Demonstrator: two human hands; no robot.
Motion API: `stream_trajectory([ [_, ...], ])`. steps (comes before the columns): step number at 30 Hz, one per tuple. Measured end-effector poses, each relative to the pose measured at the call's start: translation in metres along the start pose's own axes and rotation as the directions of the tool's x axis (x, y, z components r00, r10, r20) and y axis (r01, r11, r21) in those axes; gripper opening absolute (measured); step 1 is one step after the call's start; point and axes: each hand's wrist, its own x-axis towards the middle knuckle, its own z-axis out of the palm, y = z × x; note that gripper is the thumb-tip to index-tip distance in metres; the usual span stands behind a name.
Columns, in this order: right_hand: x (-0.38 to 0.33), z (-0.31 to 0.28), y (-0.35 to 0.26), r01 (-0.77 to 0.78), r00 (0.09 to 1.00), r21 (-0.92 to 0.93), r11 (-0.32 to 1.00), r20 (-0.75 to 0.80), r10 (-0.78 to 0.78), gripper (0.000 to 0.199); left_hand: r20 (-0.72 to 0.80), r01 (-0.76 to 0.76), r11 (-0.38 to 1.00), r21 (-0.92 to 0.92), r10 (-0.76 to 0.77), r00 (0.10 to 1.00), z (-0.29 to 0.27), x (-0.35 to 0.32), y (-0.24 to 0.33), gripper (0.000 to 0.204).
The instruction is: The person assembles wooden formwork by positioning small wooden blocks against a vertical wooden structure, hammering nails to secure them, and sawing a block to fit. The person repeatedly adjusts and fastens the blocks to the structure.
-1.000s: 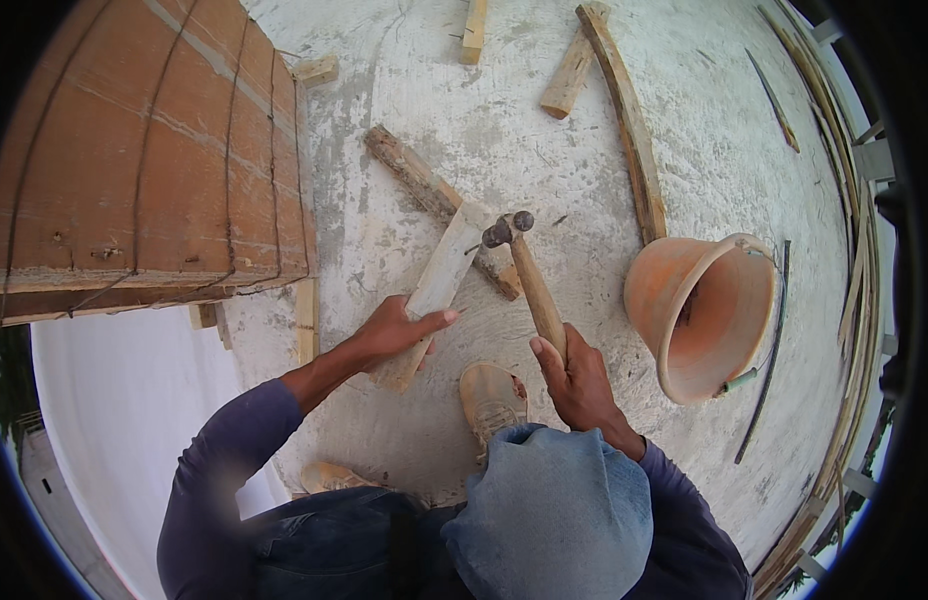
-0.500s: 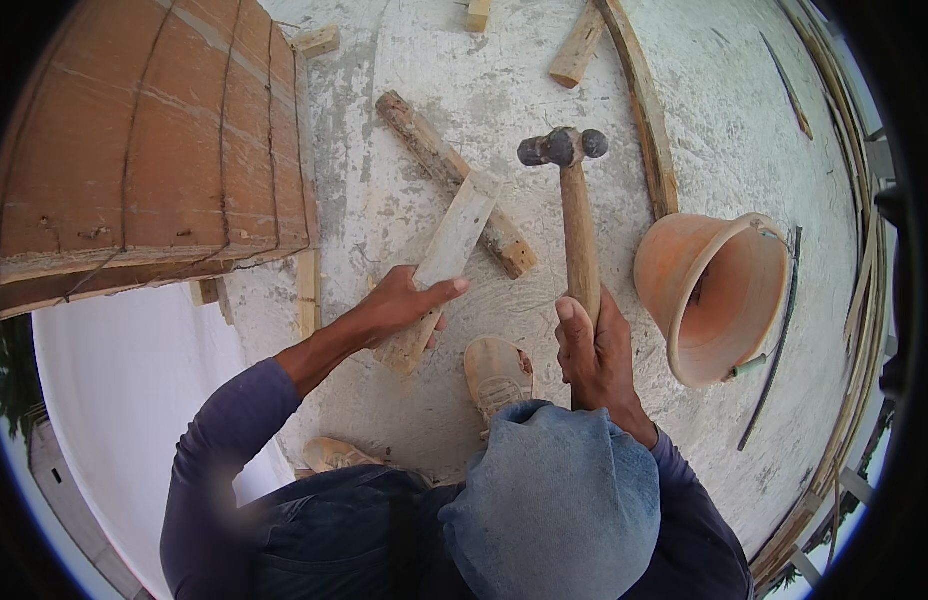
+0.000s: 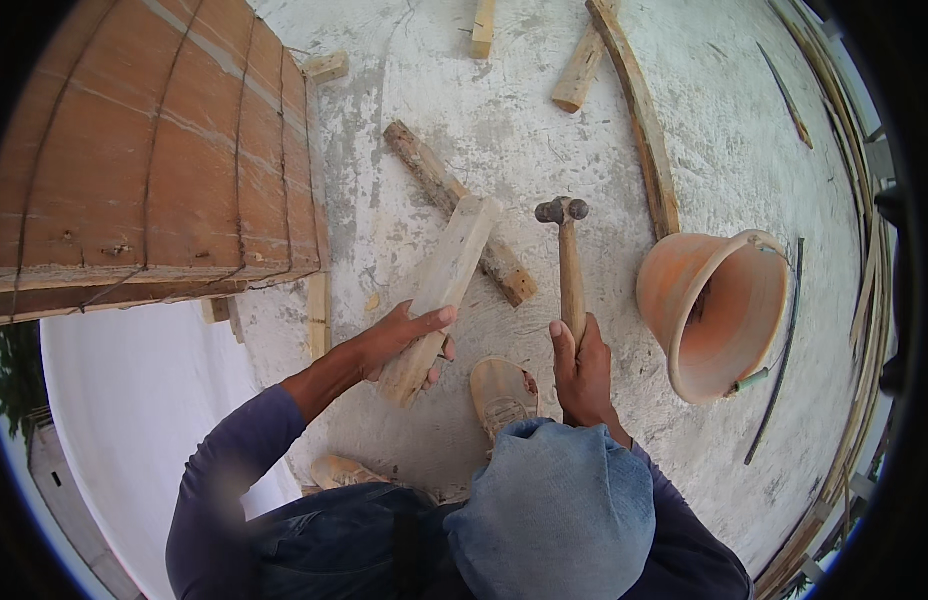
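Observation:
My left hand is closed round the lower part of a short pale wooden block, which tilts up and to the right. Behind its upper end, a rough brown wood piece lies slantwise on the floor. In my right hand is a ball-peen hammer, gripped by its wooden handle with the dark metal head pointing away from me. The hammer head is apart from the block, a little to its right.
An orange bucket lies tipped on the right, beside a thin dark rod. A long curved wooden strip and wood offcuts lie ahead. Wire-tied brown boards stand at the left. Long poles line the right edge.
The hammer has dropped lower and its head appears smaller, with my right hand still round the handle. The wooden block has turned slightly in my left hand, showing another side.

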Motion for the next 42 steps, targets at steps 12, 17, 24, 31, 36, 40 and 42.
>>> stream_trajectory([
  [12,0.039,0.006,0.044,0.291,0.938,-0.375,0.88,-0.071,-0.34,0.074,0.192,-0.024,0.93,-0.367,0.101,0.976,-0.026,-0.015,-0.044,0.074],
  [17,0.047,0.015,-0.012,0.445,0.893,-0.198,0.873,0.02,-0.451,0.095,0.432,0.163,0.772,-0.614,0.156,0.888,-0.03,-0.018,-0.054,0.083],
  [24,0.066,0.027,-0.047,0.787,0.595,-0.131,0.603,0.423,-0.684,0.068,0.574,0.366,0.678,-0.637,0.1,0.813,-0.028,-0.029,-0.067,0.083],
  [31,0.059,0.039,-0.037,0.721,0.636,-0.077,0.689,0.468,-0.613,0.071,0.409,0.092,0.794,-0.6,0.206,0.889,-0.046,-0.035,-0.089,0.098],
  [36,0.044,0.051,-0.025,0.736,0.639,-0.117,0.667,0.446,-0.627,0.07,-0.211,-0.104,0.988,-0.111,0.078,0.974,-0.071,-0.07,-0.115,0.056],
  [40,0.035,0.072,-0.032,0.716,0.671,-0.143,0.683,0.409,-0.618,0.068,-0.29,0.11,0.993,-0.036,-0.116,0.95,-0.085,-0.12,-0.109,0.054],
  [42,0.034,0.088,-0.043,0.712,0.68,-0.16,0.684,0.398,-0.615,0.067,-0.337,0.052,0.996,-0.071,-0.073,0.939,-0.083,-0.14,-0.107,0.055],
])
